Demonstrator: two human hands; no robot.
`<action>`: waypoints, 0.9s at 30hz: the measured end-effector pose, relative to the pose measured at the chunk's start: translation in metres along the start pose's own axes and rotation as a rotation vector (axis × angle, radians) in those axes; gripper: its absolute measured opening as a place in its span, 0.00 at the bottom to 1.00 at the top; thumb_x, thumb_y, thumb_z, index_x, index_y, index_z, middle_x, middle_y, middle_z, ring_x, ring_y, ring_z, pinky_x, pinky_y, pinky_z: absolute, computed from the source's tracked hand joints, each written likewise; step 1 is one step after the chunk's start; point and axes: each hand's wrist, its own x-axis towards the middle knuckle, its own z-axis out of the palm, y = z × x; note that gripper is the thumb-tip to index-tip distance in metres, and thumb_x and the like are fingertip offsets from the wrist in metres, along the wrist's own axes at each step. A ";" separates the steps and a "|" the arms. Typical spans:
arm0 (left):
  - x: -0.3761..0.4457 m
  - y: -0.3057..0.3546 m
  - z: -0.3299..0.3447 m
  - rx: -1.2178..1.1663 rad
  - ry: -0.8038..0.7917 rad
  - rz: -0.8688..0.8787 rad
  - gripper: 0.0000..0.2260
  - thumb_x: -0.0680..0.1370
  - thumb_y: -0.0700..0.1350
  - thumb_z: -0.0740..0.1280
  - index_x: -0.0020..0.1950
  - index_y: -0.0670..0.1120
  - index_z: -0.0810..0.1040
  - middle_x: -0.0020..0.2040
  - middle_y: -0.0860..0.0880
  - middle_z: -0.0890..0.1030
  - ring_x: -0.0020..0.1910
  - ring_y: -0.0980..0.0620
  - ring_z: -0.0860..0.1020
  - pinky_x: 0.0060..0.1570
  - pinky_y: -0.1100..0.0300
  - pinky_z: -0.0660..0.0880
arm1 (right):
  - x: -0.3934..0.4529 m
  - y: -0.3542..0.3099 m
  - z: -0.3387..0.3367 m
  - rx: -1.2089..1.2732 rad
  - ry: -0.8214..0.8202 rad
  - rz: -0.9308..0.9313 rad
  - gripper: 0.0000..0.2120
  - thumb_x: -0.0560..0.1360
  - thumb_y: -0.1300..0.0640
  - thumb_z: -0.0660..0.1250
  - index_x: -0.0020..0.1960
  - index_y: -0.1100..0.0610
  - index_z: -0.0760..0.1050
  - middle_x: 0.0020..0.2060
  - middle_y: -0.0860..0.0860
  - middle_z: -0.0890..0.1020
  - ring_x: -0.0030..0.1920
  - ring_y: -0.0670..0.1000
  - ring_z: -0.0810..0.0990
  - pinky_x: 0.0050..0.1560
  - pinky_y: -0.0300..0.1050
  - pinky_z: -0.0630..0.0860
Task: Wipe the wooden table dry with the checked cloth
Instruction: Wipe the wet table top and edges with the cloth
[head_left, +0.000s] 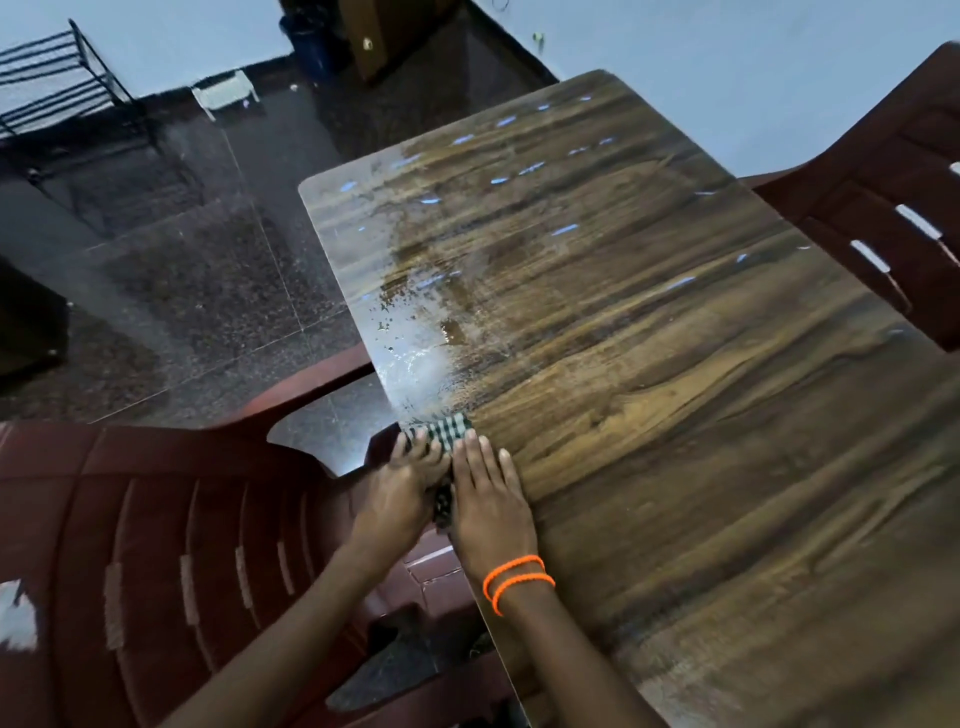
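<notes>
The wooden table (675, 389) fills the right of the head view, its grain running across. Water film and droplets (415, 332) shine along its left edge and far half. The checked cloth (441, 434), green and white, lies at the table's left edge, mostly hidden under my hands. My left hand (400, 493) presses on the cloth's left part, partly over the table edge. My right hand (491, 501), with two orange bands at the wrist, lies flat on the cloth's right part, fingers straight and close together.
A dark red plastic chair (171, 545) stands left of the table, right under my left arm. Another red chair (883, 208) stands at the table's far right side. Dark speckled floor tiles (208, 286) lie beyond, with a black metal rack (62, 88) by the wall.
</notes>
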 end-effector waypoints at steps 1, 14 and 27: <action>0.003 0.010 0.005 0.012 -0.041 0.015 0.24 0.72 0.39 0.57 0.66 0.48 0.77 0.63 0.46 0.79 0.71 0.44 0.67 0.73 0.48 0.58 | -0.008 0.009 -0.004 -0.017 0.009 0.029 0.28 0.77 0.57 0.55 0.76 0.61 0.59 0.77 0.58 0.60 0.77 0.56 0.57 0.74 0.55 0.51; 0.180 0.060 0.014 0.119 -0.107 0.138 0.22 0.78 0.44 0.51 0.68 0.51 0.74 0.68 0.46 0.74 0.73 0.44 0.62 0.72 0.53 0.59 | 0.100 0.110 -0.047 -0.135 0.039 0.291 0.31 0.74 0.56 0.45 0.76 0.64 0.56 0.76 0.61 0.59 0.77 0.58 0.57 0.76 0.57 0.51; 0.114 0.046 0.020 0.085 -0.124 0.232 0.24 0.71 0.40 0.56 0.66 0.48 0.76 0.62 0.48 0.79 0.70 0.44 0.70 0.71 0.51 0.60 | 0.038 0.080 -0.038 -0.051 0.042 0.202 0.29 0.76 0.57 0.54 0.76 0.61 0.60 0.77 0.58 0.58 0.78 0.55 0.54 0.74 0.56 0.56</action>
